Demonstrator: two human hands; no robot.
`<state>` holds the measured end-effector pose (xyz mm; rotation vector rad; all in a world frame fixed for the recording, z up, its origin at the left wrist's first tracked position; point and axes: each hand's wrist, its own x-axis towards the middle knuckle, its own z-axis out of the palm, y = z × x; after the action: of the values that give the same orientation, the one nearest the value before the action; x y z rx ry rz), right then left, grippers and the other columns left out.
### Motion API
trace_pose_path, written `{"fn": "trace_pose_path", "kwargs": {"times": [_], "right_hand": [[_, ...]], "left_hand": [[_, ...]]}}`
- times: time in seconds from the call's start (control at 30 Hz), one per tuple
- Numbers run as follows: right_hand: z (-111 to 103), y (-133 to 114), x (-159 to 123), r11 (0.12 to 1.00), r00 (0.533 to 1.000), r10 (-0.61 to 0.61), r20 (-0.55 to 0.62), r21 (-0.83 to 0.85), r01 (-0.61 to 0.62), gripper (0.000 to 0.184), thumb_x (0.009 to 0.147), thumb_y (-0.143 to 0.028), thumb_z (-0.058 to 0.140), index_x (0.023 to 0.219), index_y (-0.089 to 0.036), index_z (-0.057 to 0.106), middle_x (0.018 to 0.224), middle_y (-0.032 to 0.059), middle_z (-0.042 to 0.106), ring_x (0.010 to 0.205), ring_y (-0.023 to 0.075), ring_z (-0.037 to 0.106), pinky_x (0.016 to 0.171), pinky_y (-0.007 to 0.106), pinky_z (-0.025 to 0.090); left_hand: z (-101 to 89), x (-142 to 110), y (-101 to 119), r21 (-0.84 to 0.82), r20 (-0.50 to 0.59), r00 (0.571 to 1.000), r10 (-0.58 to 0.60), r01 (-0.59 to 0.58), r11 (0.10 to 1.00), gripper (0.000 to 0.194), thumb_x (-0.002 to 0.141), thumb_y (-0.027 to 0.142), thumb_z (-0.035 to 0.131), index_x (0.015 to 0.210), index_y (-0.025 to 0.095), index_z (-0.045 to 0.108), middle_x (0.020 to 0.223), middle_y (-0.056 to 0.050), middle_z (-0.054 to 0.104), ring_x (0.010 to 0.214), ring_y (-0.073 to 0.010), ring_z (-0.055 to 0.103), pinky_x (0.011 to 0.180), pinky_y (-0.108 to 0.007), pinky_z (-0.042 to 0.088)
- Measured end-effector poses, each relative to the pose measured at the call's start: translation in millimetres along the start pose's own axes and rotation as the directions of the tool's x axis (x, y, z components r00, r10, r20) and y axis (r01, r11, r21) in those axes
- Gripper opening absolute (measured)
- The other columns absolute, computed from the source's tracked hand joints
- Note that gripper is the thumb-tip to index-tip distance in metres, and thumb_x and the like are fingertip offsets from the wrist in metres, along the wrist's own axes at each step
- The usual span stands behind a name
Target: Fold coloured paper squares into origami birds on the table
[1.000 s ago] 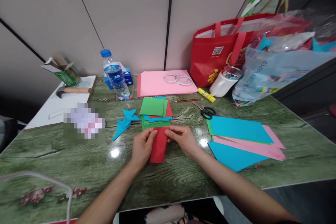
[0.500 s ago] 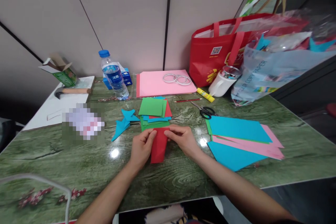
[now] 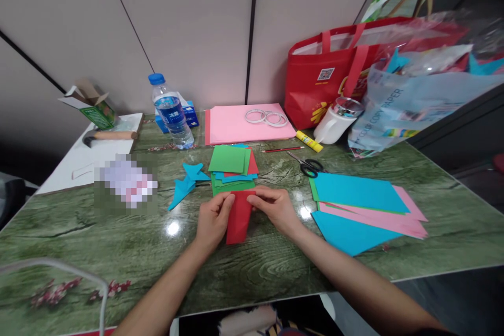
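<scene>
Red paper, green wood-grained table with blossoms

Indoor craft-desk spot, home or office unclear: green wood-patterned table; on it colored paper, scissors, glue stick, pencil; behind it grey panel wall; at its back right, red shopping bag; back left, water bottle.

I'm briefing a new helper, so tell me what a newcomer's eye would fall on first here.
First comes the red paper, held at its far edge by the left hand and right hand near the middle of the table. Next is the big red bag at the back right, then the bright blue sheets lying on the table's right side.
</scene>
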<state>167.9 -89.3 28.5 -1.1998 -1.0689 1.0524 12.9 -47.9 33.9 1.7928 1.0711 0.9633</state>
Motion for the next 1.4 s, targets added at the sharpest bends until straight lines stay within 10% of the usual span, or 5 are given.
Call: {"fn": "trace_pose_path", "kwargs": {"times": [1.2,1.4], "right_hand": [[4,-6,-5,0.993,0.993,-0.108,-0.056,-0.052,0.105,0.02,0.071,-0.036,0.067,0.061,-0.019,0.061,0.062,-0.0004,0.054,0.061,0.0127,0.049,0.057,0.025,0.039],[5,0,-1,0.994,0.991,0.1,-0.086,0.042,-0.097,0.026,0.065,-0.043,0.07,0.071,-0.018,0.065,0.066,0.0,0.061,0.061,0.0131,0.053,0.058,0.025,0.042]], "left_hand": [[2.4,-7,9,0.17,-0.158,0.955,0.251,-0.224,0.96,0.02,0.082,0.025,0.05,0.07,0.017,0.065,0.069,-0.002,0.061,0.065,-0.0131,0.056,0.063,-0.023,0.044],[-2.5,-5,15,0.06,-0.093,0.986,0.138,-0.133,0.989,0.025,0.082,0.026,0.051,0.062,0.016,0.061,0.065,0.0,0.05,0.062,-0.0101,0.048,0.058,-0.02,0.039]]}}
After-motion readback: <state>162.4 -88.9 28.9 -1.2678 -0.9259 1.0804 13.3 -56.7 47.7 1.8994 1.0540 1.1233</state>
